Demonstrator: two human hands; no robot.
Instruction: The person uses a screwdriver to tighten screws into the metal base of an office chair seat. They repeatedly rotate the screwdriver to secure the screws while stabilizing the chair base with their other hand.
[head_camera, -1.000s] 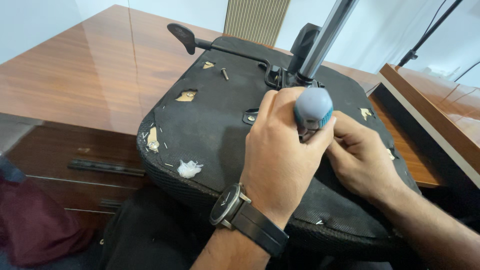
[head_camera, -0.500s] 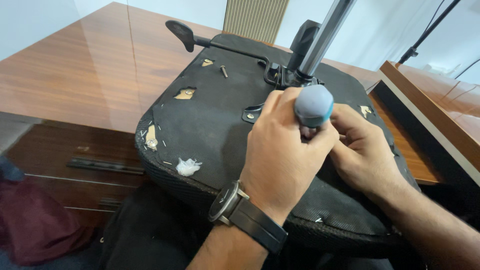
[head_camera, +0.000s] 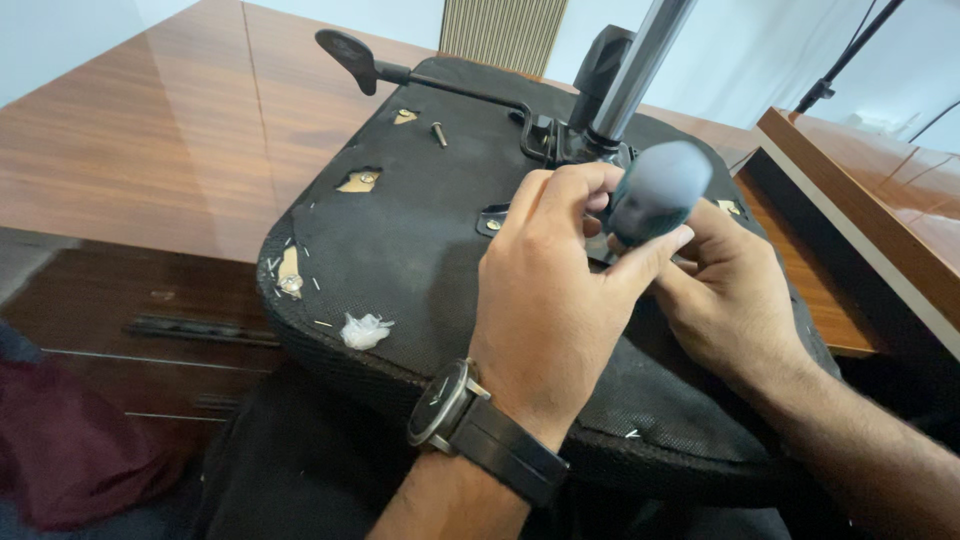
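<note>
Upturned black chair seat (head_camera: 400, 250), torn fabric showing patches, resting on the wooden surface (head_camera: 150, 150). Left hand (head_camera: 550, 300) closed around a blue-grey screwdriver handle (head_camera: 658, 190) above it; right hand (head_camera: 735, 300) fingers curled beneath, contents hidden.

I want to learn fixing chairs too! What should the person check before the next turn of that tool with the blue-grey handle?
1. Left hand gripping the screwdriver handle: ok, fingers and thumb wrap it.
2. Right hand steadying things beside the tool: ok, it rests on the seat underside.
3. Tool tip seated in a screw: cannot tell, both hands hide it.
4. Seat supported: ok, it lies upside down on the wooden desk.
5. Loose bolt away from the hands: ok, it lies near the lever.
6. Fabric sound: not ok, torn holes and white stuffing show at the edge.
</note>
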